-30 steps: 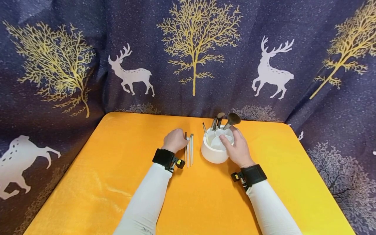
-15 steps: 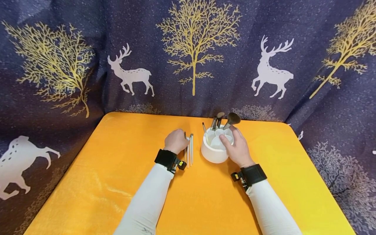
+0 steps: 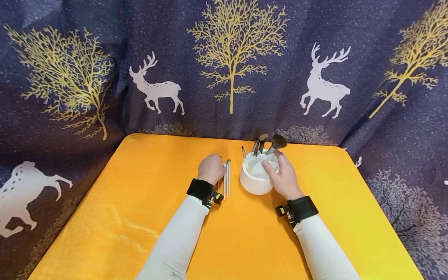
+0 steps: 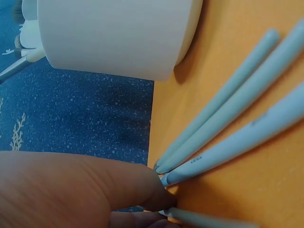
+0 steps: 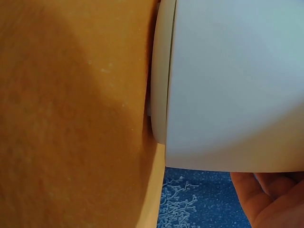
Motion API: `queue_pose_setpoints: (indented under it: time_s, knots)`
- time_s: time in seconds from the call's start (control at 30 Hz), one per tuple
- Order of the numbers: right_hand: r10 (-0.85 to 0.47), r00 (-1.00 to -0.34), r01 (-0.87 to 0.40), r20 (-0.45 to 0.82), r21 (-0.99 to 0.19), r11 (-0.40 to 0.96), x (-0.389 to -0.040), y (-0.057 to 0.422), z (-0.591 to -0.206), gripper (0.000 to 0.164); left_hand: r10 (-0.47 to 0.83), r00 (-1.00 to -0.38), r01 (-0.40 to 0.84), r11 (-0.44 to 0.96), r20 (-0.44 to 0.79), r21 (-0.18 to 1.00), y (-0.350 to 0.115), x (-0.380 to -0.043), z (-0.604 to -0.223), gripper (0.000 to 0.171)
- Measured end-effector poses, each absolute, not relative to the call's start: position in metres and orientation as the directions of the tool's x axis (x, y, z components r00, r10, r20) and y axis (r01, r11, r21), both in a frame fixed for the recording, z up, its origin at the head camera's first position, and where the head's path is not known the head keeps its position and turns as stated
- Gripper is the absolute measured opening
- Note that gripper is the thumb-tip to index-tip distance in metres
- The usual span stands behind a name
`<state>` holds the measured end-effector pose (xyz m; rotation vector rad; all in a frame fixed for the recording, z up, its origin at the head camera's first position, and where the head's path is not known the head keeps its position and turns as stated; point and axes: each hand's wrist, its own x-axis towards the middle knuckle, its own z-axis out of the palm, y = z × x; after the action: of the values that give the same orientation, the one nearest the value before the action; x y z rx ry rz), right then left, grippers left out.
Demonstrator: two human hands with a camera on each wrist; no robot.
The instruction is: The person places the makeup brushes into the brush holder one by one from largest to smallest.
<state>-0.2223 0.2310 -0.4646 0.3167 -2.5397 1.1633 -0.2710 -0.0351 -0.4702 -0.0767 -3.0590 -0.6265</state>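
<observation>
My left hand [image 3: 211, 169] pinches a slim makeup brush [image 4: 213, 220] near one end, with thumb and fingertips together in the left wrist view. Three more pale-handled makeup brushes [image 4: 237, 146] lie side by side on the table just right of that hand. With my right hand [image 3: 286, 179] I grip a round white brush holder [image 3: 254, 185], thumb over its rim and fingers round its far side. Several brushes stand in the holder's compartments, among them a large fluffy brush [image 3: 279, 141] leaning right. Most of the pinched brush is hidden under my left hand in the head view.
A table with an orange cloth [image 3: 140, 194] lies under everything. Behind it hangs a dark blue curtain [image 3: 210, 70] printed with deer and trees, close to the table's back edge.
My left hand has shifted slightly right, and the leftmost brush has tilted and slipped mostly out of sight beneath it. The right hand and the holder stay put.
</observation>
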Motion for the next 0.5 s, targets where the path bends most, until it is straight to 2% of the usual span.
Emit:
queue_pose_setpoints:
  time_s: [0.5]
  knots:
    - [-0.059,-0.920,-0.333,0.387,-0.692,0.641,-0.2218,0.2306,-0.4636,0.067,0.046,-0.999,0.049,0.885,0.018,0.463,-0.0416,-0.2726,-0.4706,0.021]
